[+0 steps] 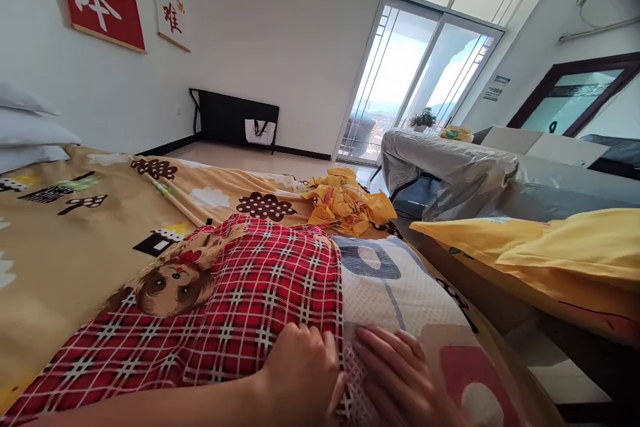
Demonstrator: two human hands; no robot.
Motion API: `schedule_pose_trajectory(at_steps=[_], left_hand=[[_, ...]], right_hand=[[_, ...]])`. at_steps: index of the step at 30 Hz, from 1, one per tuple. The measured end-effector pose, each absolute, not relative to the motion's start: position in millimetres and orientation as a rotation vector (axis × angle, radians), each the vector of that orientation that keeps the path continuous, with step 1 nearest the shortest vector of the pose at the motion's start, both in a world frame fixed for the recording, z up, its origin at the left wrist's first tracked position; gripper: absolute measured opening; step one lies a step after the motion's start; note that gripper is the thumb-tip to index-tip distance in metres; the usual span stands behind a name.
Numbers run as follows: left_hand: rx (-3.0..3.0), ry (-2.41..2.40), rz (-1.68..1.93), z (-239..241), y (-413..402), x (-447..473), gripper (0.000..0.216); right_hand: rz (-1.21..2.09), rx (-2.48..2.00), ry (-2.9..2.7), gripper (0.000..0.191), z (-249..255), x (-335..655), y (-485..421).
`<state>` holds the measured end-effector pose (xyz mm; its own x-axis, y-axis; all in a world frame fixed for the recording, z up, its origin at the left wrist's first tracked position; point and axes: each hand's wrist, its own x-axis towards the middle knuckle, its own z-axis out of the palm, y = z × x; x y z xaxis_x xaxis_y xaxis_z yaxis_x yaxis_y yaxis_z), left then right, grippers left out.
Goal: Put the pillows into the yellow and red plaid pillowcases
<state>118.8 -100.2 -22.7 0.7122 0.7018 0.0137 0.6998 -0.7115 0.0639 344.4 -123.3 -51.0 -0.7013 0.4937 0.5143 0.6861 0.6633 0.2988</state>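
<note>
A red plaid pillowcase (270, 280) with a bear print covers the left part of a white and grey patterned pillow (400, 267) on the bed. My left hand (303, 370) is closed on the pillowcase near its open edge, knuckles up. Beside it, my right hand (395, 373) rests on the bare part of the pillow with its fingers stretched out, slightly blurred. The pillow's right end lies outside the case, showing a pink patch and a grey loop pattern.
A tan printed bedspread (60, 280) lies beneath. Crumpled yellow cloth (345, 200) sits at the bed's far edge, and a yellow pillow (560, 253) is at right. Beyond stand a plastic-covered sofa (450, 160) and a black folded frame (230, 117) by the wall.
</note>
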Motion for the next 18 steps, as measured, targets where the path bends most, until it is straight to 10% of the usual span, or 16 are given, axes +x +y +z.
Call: schedule_pose_trajectory(at_steps=[10, 18], left_hand=[[2.968, 0.863, 0.038, -36.8, -100.5, 136.9, 0.018], [2.782, 0.866, 0.325, -14.1, -106.7, 140.2, 0.023]], right_hand=[[-0.909, -1.078, -2.476, 0.055, -79.2, 378.7, -132.5], [-0.425, -0.948, -2.388, 0.045, -50.8, 334.4, -97.9]])
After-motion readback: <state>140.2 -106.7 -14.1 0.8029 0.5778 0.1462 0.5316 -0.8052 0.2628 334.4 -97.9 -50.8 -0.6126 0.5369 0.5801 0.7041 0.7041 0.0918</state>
